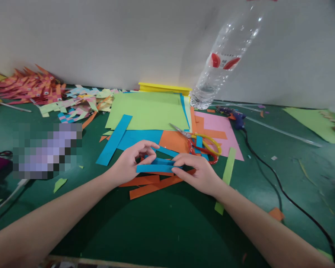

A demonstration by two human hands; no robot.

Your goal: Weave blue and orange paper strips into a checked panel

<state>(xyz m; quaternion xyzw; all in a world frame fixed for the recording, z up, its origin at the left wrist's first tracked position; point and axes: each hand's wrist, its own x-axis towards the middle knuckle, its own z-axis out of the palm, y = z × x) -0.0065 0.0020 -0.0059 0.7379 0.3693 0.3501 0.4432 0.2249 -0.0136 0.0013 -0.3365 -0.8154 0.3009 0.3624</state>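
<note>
A folded blue paper strip (156, 169) is held level between my hands, its layers slightly apart. My left hand (135, 160) is closed with curled fingers at the strip's left end, and some fingertips are hidden behind the paper. At the other end, my right hand (197, 169) pinches the strip between thumb and fingers. Orange paper strips (153, 186) lie on the table just below and behind the held strip. To the left of my left hand rests a longer blue strip (114, 139), partly over a stack of light green sheets (147, 111).
Scissors (205, 143) with yellow and red handles lie beyond my right hand. A glue gun (236, 117) trails a black cord along the right. One clear bottle (223, 59) stands at the back. Woven red paper pieces (30, 85) are heaped far left; a blurred object (48, 150) lies nearer.
</note>
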